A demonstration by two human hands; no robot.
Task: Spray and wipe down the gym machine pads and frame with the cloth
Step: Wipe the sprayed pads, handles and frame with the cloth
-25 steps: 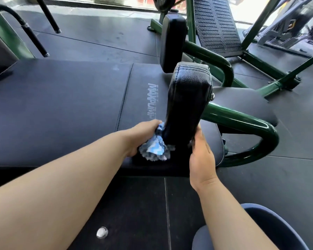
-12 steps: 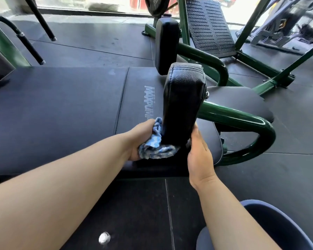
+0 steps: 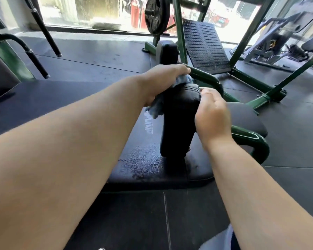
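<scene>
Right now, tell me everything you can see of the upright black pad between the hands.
The upright pad is black, leather-like upholstery with a stitched seam round its top, standing slightly tilted above the flat bench pad. A bolt shows at its lower right corner. The left hand holds the blue cloth against its upper left edge; the right hand grips its right side. A green tube emerges from behind its right side.
</scene>
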